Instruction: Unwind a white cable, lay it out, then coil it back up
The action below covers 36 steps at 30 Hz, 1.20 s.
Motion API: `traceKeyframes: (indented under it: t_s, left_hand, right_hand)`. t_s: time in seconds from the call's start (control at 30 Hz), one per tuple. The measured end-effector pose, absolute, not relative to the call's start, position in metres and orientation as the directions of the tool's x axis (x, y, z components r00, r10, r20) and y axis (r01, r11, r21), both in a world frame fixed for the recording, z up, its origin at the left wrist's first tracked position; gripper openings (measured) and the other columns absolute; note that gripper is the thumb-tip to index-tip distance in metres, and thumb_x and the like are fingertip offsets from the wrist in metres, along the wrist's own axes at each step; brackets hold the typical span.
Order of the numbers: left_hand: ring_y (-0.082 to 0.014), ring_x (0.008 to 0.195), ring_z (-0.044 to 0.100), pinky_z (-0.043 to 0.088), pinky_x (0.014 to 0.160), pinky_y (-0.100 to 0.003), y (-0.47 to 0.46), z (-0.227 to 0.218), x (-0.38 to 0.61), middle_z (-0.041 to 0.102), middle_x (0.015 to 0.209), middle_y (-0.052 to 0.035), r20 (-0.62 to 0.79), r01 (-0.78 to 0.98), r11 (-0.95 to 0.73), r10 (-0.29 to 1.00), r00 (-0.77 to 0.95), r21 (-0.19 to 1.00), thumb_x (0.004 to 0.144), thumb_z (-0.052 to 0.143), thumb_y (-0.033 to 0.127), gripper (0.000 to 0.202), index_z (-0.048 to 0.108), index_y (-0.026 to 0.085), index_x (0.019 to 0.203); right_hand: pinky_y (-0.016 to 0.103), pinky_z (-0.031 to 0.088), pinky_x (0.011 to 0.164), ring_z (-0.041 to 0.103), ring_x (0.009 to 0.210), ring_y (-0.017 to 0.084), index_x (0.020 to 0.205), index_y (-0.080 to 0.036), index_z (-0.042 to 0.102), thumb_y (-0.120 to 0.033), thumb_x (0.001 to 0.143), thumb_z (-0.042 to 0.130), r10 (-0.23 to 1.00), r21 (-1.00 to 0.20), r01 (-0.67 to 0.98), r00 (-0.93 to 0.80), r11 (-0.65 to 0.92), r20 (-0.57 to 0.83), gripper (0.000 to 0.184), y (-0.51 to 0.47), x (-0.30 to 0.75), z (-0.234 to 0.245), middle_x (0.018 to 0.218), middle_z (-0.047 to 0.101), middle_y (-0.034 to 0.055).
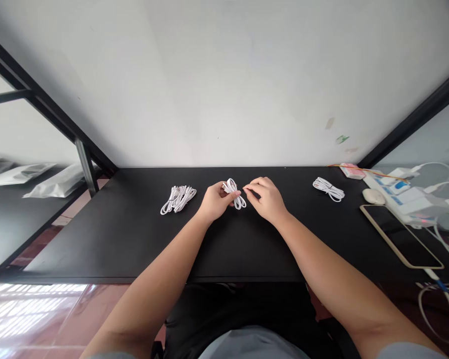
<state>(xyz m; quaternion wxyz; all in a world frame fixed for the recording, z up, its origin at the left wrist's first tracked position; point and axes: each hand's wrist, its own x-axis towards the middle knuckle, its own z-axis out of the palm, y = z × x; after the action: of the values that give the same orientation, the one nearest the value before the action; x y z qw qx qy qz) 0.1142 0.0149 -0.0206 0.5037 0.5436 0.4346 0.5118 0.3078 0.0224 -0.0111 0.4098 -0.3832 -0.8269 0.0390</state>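
Note:
My left hand (215, 200) is closed around a coiled white cable (236, 193) held just above the black table (134, 234) near its middle. My right hand (265, 198) sits right beside it, fingers curled, with thumb and forefinger pinched at the cable's right end. A pile of loose white cables (178, 198) lies to the left of my left hand. A single bundled white cable (328, 189) lies further right, apart from both hands.
A phone (400, 235) lies face up at the table's right edge, next to a white mouse (373, 196), a power strip (404, 197) with plugged chargers and hanging white cords. Plastic bags (52, 184) lie on a side shelf at left. A white wall stands behind.

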Motion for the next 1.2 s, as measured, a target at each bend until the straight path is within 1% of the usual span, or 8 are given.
traceKeyframes:
  t_s: [0.17,0.27,0.47,0.57,0.7,0.83,0.97,1.2]
  left_hand:
    - [-0.0127,0.063,0.063,0.053,0.054,-0.025,0.016,-0.023,0.115,0.068,0.075,-0.0028,0.11,-0.105,-0.104,0.992,0.054,0.989,0.072,0.084,0.04,0.037,0.066,0.013,0.09]
    - [-0.012,0.062,0.063,0.052,0.053,-0.024,0.016,-0.024,0.114,0.069,0.076,-0.0033,0.122,-0.122,-0.116,0.992,0.038,0.986,0.073,0.084,0.04,0.036,0.065,0.013,0.089]
    - [-0.0105,0.059,0.061,0.05,0.053,-0.024,0.016,-0.022,0.115,0.069,0.074,-0.0029,0.125,-0.163,-0.123,0.992,-0.001,0.979,0.073,0.084,0.041,0.037,0.065,0.012,0.087]
    - [-0.01,0.058,0.061,0.049,0.053,-0.023,0.015,-0.02,0.116,0.068,0.074,-0.0026,0.121,-0.206,-0.118,0.993,-0.001,0.971,0.073,0.084,0.041,0.037,0.066,0.012,0.088]
    - [-0.0091,0.056,0.06,0.05,0.054,-0.023,0.015,-0.017,0.115,0.068,0.073,-0.0016,0.109,-0.249,-0.104,0.994,0.007,0.963,0.072,0.085,0.039,0.038,0.066,0.012,0.09]
    - [-0.0097,0.059,0.061,0.051,0.055,-0.023,0.015,-0.017,0.114,0.068,0.074,-0.002,0.122,-0.236,-0.116,0.992,0.01,0.965,0.072,0.085,0.038,0.04,0.067,0.011,0.095]
    - [-0.01,0.061,0.062,0.05,0.055,-0.022,0.014,-0.017,0.113,0.068,0.077,-0.0024,0.145,-0.217,-0.132,0.988,0.045,0.967,0.073,0.085,0.037,0.041,0.069,0.011,0.099]
    - [-0.0104,0.061,0.061,0.052,0.055,-0.024,0.012,-0.014,0.112,0.068,0.076,-0.0021,0.151,-0.21,-0.117,0.977,0.153,0.971,0.074,0.085,0.036,0.041,0.069,0.011,0.101]
  right_hand:
    - [0.04,0.043,0.079,0.053,0.084,0.023,0.095,-0.023,0.077,-0.026,0.1,0.051,0.599,-0.165,0.706,-0.426,0.689,0.677,0.026,0.017,0.303,-0.007,0.088,0.067,0.0084]
    - [0.039,0.043,0.076,0.053,0.082,0.023,0.095,-0.023,0.077,-0.026,0.101,0.049,0.606,-0.146,0.712,-0.449,0.687,0.657,0.029,0.012,0.3,-0.006,0.085,0.067,0.0084]
    - [0.036,0.051,0.082,0.067,0.091,0.022,0.107,-0.025,0.075,-0.028,0.102,0.047,0.707,-0.426,0.593,-0.393,0.683,0.588,0.029,0.009,0.3,-0.01,0.102,0.075,0.0067]
    - [0.035,0.054,0.083,0.07,0.098,0.023,0.105,-0.025,0.075,-0.031,0.1,0.05,0.749,-0.559,0.51,-0.331,0.654,0.574,0.026,0.009,0.3,-0.011,0.117,0.074,0.0071]
    - [0.034,0.057,0.074,0.072,0.089,0.022,0.099,-0.023,0.076,-0.034,0.097,0.056,0.794,-0.666,0.436,-0.272,0.606,0.544,0.023,0.013,0.298,-0.012,0.129,0.07,0.0087]
    - [0.032,0.055,0.063,0.071,0.077,0.02,0.097,-0.021,0.077,-0.036,0.092,0.062,0.851,-0.762,0.378,-0.197,0.525,0.488,0.022,0.019,0.298,-0.017,0.114,0.075,0.0095]
    - [0.031,0.055,0.065,0.069,0.073,0.019,0.096,-0.02,0.076,-0.037,0.089,0.064,0.915,-0.875,0.274,-0.185,0.398,0.359,0.022,0.022,0.299,-0.02,0.089,0.077,0.0071]
    - [0.026,0.051,0.054,0.063,0.062,0.014,0.098,-0.019,0.075,-0.037,0.086,0.066,0.964,-0.964,0.15,-0.186,0.219,0.19,0.024,0.028,0.3,-0.023,0.08,0.074,0.005]
